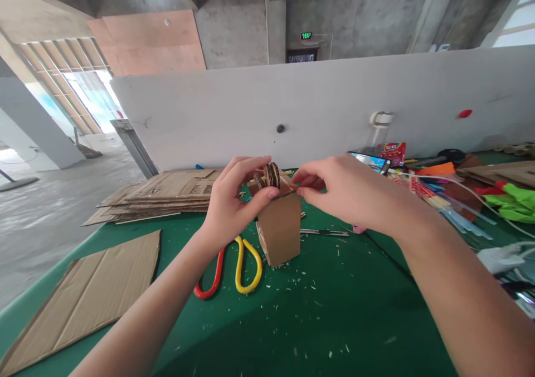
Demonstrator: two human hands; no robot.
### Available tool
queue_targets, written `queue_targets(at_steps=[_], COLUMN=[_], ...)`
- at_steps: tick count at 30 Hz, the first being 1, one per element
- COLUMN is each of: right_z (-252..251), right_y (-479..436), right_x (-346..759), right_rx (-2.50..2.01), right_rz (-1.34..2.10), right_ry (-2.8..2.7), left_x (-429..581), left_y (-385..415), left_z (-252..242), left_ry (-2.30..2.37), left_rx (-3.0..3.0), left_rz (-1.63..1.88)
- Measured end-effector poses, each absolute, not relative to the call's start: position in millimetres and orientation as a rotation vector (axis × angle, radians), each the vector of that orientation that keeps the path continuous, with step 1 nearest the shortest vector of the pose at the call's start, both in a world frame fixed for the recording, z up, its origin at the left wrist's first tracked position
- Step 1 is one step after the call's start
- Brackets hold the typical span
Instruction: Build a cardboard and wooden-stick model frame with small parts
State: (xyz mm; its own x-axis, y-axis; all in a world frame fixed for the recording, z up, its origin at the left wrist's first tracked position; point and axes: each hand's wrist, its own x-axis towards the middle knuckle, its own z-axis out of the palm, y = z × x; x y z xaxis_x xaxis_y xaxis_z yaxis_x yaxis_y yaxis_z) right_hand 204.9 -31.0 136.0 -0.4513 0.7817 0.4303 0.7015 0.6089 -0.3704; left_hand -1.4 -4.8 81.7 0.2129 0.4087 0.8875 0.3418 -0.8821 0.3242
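Observation:
A small cardboard box (281, 235) stands upright on the table, with a stack of round corrugated cardboard discs (272, 175) at its top. My left hand (236, 193) curls around the discs, fingers behind and thumb in front, by the box's upper left edge. At the upper right corner of the box, my right hand (334, 184) has thumb and forefinger pinched together. What lies between those fingertips is too small to make out. Scissors (249, 271) with one red and one yellow handle lie left of the box, their blades hidden. A utility knife (324, 232) rests to its right.
Stacked cardboard sheets (167, 193) lie at the back left, and a single cardboard piece (96, 288) is nearer on the green table (276, 332). Glue sticks (460, 218), a phone (370, 162), cables and green crumpled material (512, 201) crowd the right. A white partition (234, 115) stands behind.

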Motion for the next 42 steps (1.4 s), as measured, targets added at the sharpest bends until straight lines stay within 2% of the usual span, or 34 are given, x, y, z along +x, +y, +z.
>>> queue_targets(at_steps=[7,15,18,24,34,42], right_z=[135,125,124,125,134,131], right_y=[-35,-10,-10,-21,-41,-27], right_x=[202,193,189,180,176,182], right_rx=[-1.258,-1.095,-0.974,-0.807,-0.985,-0.846], right_rz=[-0.011,0.42,0.475,0.21,-0.131,0.217], right_ry=[-2.172,-1.903,-1.826,-1.887,-2.03,-1.974], left_x=[1,4,3,3,5,9], left_y=[-6,-10,-10,-10,-8,-14], left_z=[81,83,84,85,78,77], left_ry=[0.711,0.765,0.742,0.738,0.717,0.707], left_rx=[2.422,2.635,2.634,2.669,2.603,2.482], left_rz=[1.775,1.79,1.766,1.761,1.815,1.714])
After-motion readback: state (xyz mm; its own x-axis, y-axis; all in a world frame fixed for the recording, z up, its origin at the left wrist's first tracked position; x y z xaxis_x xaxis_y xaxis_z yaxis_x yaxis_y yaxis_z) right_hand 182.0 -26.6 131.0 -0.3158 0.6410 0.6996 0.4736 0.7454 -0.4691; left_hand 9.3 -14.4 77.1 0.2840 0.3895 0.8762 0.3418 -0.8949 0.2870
